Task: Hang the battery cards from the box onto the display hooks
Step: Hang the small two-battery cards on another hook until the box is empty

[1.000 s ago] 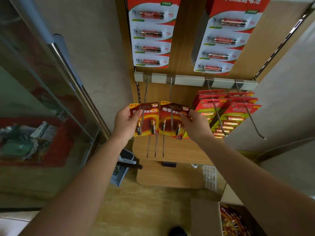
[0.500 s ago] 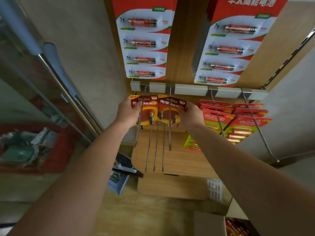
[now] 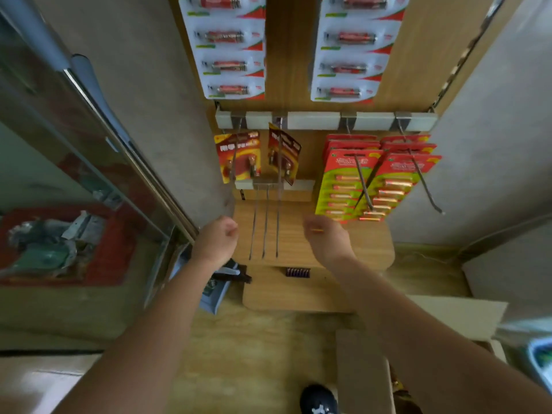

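Red battery cards (image 3: 239, 156) hang on hooks (image 3: 278, 222) above both hands' slack (empty) fingers (image 3: 230, 230).

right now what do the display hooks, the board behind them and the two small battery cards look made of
Display hooks: thin grey rods with glints, likely bare metal wire. Board: brown grain lines, matte, probably wood-look laminate or veneer. Battery cards: printed red card, slightly glossy; any plastic blister is too blurred to tell.
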